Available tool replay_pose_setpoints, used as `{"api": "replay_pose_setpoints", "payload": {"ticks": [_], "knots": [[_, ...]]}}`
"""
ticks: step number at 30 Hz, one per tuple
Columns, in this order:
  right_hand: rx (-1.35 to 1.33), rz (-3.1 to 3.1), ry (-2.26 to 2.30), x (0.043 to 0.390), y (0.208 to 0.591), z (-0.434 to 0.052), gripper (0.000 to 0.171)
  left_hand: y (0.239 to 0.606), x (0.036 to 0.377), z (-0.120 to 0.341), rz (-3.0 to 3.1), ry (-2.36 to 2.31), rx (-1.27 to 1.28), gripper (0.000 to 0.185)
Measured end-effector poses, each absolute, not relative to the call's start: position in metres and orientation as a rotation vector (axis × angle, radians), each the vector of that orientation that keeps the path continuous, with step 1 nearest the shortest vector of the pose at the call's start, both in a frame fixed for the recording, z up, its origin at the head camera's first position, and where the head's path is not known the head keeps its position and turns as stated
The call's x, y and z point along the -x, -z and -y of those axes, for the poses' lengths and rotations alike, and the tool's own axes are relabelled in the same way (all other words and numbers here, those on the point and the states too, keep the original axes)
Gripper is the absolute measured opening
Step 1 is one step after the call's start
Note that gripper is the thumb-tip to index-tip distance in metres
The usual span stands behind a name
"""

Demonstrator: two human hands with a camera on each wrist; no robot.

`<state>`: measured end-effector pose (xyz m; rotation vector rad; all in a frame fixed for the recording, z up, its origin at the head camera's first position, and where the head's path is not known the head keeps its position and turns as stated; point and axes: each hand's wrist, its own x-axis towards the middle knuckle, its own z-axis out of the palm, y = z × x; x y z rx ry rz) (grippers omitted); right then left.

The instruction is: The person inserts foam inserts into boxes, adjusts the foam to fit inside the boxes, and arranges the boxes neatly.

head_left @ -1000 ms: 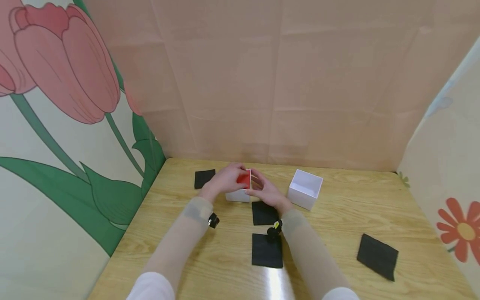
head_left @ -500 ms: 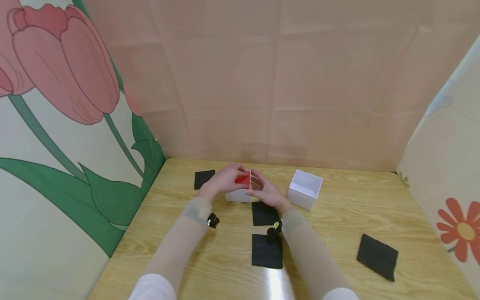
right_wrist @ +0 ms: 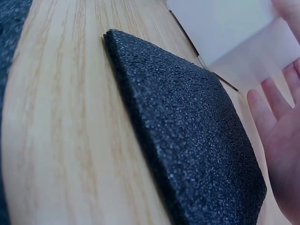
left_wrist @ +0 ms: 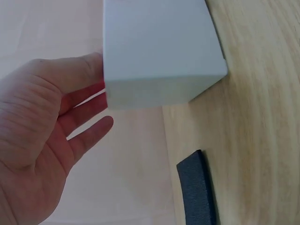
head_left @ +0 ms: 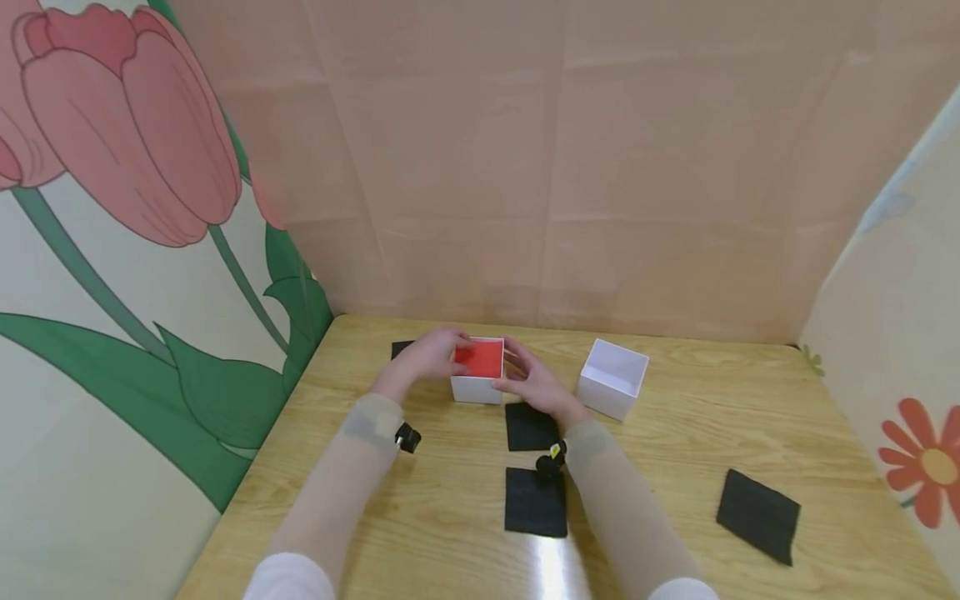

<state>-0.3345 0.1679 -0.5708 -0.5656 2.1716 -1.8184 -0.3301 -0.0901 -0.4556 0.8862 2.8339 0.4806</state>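
Note:
A small white box (head_left: pixel 477 389) with a flat red surface (head_left: pixel 483 358) at its top sits near the back of the wooden table. My left hand (head_left: pixel 431 354) is at its left edge, fingertips over the red. In the left wrist view, the thumb touches the edge of the white box (left_wrist: pixel 159 47), with the other fingers spread behind. My right hand (head_left: pixel 536 385) rests against the box's right side, thumb near the front corner and fingers toward the back. The right wrist view shows those fingers mostly extended beside the white wall (right_wrist: pixel 253 56).
An open white box (head_left: pixel 611 379) stands to the right. Black foam squares lie on the table: one (head_left: pixel 531 427) beside my right wrist, another (head_left: pixel 536 502) nearer, one (head_left: pixel 759 515) far right, and one (head_left: pixel 401 347) partly behind my left hand.
My left hand has moved left off much of the box's top, so more of the red surface shows. The right hand stays at the box's right side.

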Motion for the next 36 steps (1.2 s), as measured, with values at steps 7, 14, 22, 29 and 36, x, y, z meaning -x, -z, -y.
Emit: {"api": "replay_pose_setpoints", "payload": {"ticks": [7, 14, 22, 29, 36], "knots": [[0.552, -2.189, 1.802, 0.334, 0.571, -0.166, 0.099, 0.461, 0.331, 0.092, -2.842, -0.426, -0.886, 0.05], [0.562, -2.172, 1.797, 0.335, 0.568, -0.167, 0.101, 0.462, 0.33, 0.093, -2.841, -0.495, -0.856, 0.05], [0.559, -2.259, 1.694, 0.328, 0.545, -0.179, 0.107, 0.467, 0.326, 0.098, -2.866, -0.701, -0.898, 0.054], [0.605, -2.568, 1.588, 0.289, 0.518, -0.196, 0.093, 0.483, 0.313, 0.124, -2.934, -0.999, -0.937, 0.055], [0.799, -2.738, 1.656, 0.25, 0.502, -0.243, 0.063, 0.517, 0.303, 0.161, -2.947, -1.194, -0.768, 0.063]]}}
